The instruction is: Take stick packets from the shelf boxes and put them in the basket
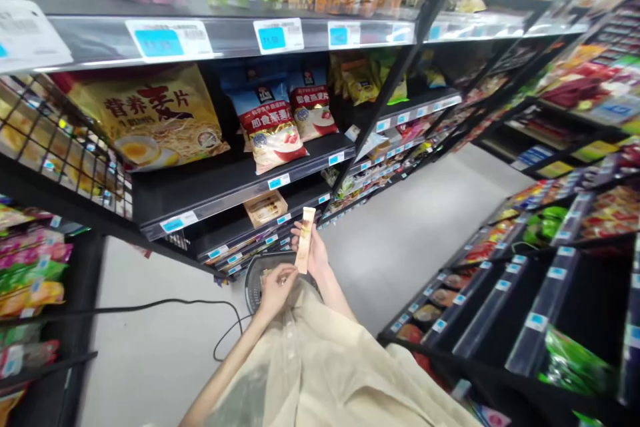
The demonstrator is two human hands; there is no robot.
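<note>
A slim cream stick packet point(305, 240) with brownish print stands nearly upright in front of my body. My right hand point(318, 250) is closed around it from behind and the right side. Lower down, my left hand point(278, 288) has its fingers curled in, with thumb and fingertips pinched at the packet's bottom left corner. Below and behind my left hand is a dark grey shopping basket point(253, 283), largely covered by my hands and clothing; its contents are hard to make out.
Ahead, a black shelf point(195, 203) bears a yellow cereal bag point(155, 117) and red-and-blue oatmeal bags point(273, 127). A small tan box point(266, 208) lies one shelf lower. Tiered racks point(520, 307) line the right. A black cable point(165, 305) crosses the floor point(150, 347) at left.
</note>
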